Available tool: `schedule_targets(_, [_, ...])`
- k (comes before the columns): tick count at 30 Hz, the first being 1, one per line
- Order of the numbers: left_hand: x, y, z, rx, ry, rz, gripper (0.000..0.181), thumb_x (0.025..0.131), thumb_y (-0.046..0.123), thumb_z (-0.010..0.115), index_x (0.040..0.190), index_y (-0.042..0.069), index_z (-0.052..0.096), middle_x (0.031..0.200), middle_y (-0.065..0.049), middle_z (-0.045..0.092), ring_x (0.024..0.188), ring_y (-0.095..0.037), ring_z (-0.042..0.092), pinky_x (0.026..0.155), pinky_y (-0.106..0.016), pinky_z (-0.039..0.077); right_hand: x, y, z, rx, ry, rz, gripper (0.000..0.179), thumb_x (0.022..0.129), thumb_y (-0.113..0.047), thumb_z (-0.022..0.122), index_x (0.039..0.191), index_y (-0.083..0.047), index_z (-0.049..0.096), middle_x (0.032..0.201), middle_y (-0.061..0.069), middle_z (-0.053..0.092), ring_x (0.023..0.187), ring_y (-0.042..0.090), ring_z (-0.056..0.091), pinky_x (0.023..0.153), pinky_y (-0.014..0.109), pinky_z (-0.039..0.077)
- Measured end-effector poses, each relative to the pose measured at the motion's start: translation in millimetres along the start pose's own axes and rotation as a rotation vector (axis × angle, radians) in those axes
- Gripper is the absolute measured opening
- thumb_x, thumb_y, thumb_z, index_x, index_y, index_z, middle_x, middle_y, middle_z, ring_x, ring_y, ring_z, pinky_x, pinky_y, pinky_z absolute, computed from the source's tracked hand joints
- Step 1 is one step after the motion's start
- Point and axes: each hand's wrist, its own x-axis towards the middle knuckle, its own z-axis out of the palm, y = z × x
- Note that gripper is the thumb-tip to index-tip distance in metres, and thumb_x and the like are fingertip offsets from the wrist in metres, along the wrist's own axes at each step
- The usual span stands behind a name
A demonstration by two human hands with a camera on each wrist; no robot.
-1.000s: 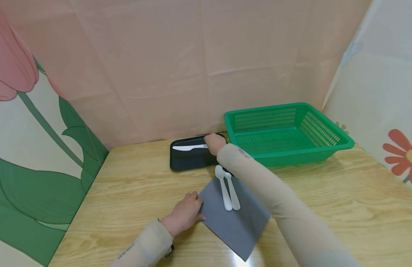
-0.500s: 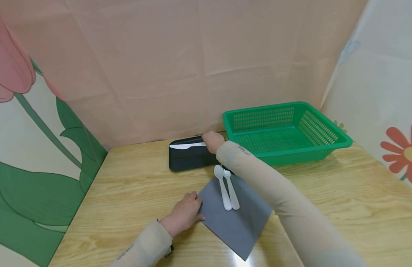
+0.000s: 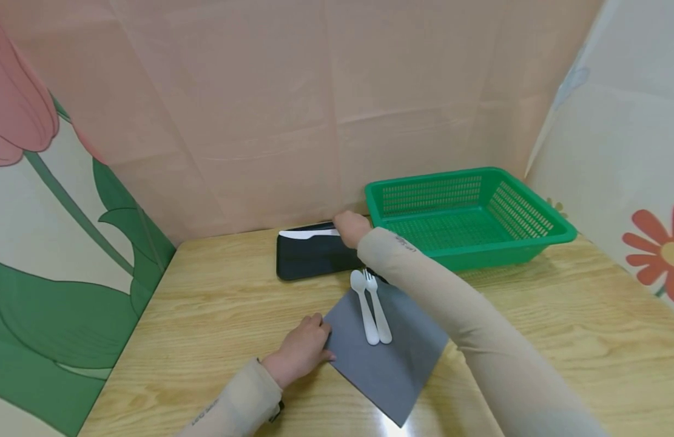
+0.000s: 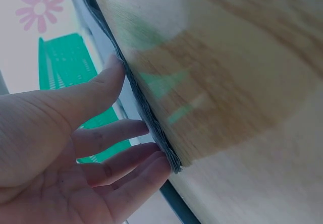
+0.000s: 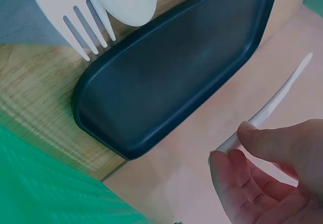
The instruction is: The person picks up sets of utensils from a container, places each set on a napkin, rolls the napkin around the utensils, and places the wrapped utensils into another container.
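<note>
My right hand (image 3: 352,229) pinches a white plastic knife (image 5: 276,103) by its handle. In the right wrist view the knife is lifted clear of the black tray (image 5: 166,72). A white spoon (image 3: 365,309) and a white fork (image 3: 380,312) lie side by side on a grey napkin (image 3: 386,376), their heads toward the tray. At the napkin's left corner rests my left hand (image 3: 298,352). The left wrist view has its thumb and fingertips touching the layered napkin edge (image 4: 146,108), the fingers loosely bent.
A green slatted basket (image 3: 478,247) stands right of the tray, close to the right forearm. The wooden table (image 3: 227,315) meets a pink cloth backdrop (image 3: 233,121) behind the tray. Printed flower panels flank both sides.
The knife has risen slightly off the tray in my right hand. The right sleeve has shifted, so the fork's tines now show. My left hand stays at the napkin corner.
</note>
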Motion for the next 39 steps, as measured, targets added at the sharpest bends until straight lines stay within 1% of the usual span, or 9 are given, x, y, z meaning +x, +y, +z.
schedule_targets(7, [-0.4, 0.5, -0.3, -0.001, 0.003, -0.001, 0.040, 0.075, 0.032, 0.075, 0.097, 0.001, 0.064, 0.092, -0.009, 0.056, 0.082, -0.022, 0.054, 0.068, -0.030, 0.050, -2.4, 2, -4, 0.010, -0.016, -0.010, 0.014, 0.093, -0.003, 0.048, 0.097, -0.004, 0.062, 0.100, 0.016, 0.066, 0.090, 0.029, 0.066, 0.072, 0.042, 0.056])
schedule_targets(13, [-0.3, 0.9, 0.1, 0.000, 0.003, -0.004, 0.040, 0.075, 0.032, 0.075, 0.098, 0.001, 0.064, 0.091, -0.009, 0.056, 0.080, -0.020, 0.052, 0.067, -0.030, 0.050, -6.6, 1, -11, 0.007, -0.022, -0.038, 0.016, 0.093, -0.002, 0.048, 0.099, -0.003, 0.063, 0.101, 0.016, 0.066, 0.092, 0.029, 0.065, 0.074, 0.041, 0.055])
schedule_targets(18, [-0.1, 1.3, 0.1, 0.003, 0.000, -0.009, 0.041, 0.075, 0.032, 0.075, 0.099, 0.001, 0.064, 0.092, -0.009, 0.055, 0.081, -0.020, 0.052, 0.067, -0.030, 0.050, -8.8, 0, -15, 0.011, -0.010, -0.053, 0.015, 0.091, -0.001, 0.049, 0.098, -0.003, 0.063, 0.102, 0.017, 0.066, 0.095, 0.030, 0.064, 0.077, 0.042, 0.055])
schedule_targets(24, [0.3, 1.9, -0.3, 0.003, -0.003, -0.011, 0.041, 0.076, 0.031, 0.075, 0.100, 0.000, 0.064, 0.093, -0.009, 0.056, 0.082, -0.021, 0.053, 0.068, -0.030, 0.050, -9.6, 2, -17, 0.010, -0.005, -0.063, 0.014, 0.090, -0.001, 0.050, 0.096, -0.002, 0.063, 0.101, 0.016, 0.066, 0.093, 0.030, 0.064, 0.076, 0.042, 0.054])
schedule_targets(30, [-0.2, 2.2, -1.4, 0.006, -0.005, -0.008, 0.041, 0.076, 0.031, 0.075, 0.100, 0.000, 0.064, 0.094, -0.010, 0.056, 0.083, -0.022, 0.054, 0.069, -0.031, 0.051, -11.3, 4, -21, 0.000, -0.027, -0.067, 0.014, 0.089, 0.000, 0.052, 0.097, -0.002, 0.063, 0.101, 0.016, 0.066, 0.091, 0.028, 0.064, 0.076, 0.039, 0.054])
schedule_targets(39, [-0.4, 2.0, -1.5, 0.004, -0.006, -0.010, 0.040, 0.076, 0.031, 0.075, 0.099, 0.001, 0.064, 0.092, -0.009, 0.056, 0.080, -0.020, 0.052, 0.067, -0.030, 0.050, -14.3, 9, -23, 0.036, -0.031, -0.061, 0.016, 0.087, 0.001, 0.055, 0.099, -0.003, 0.065, 0.100, 0.014, 0.067, 0.091, 0.026, 0.064, 0.076, 0.038, 0.053])
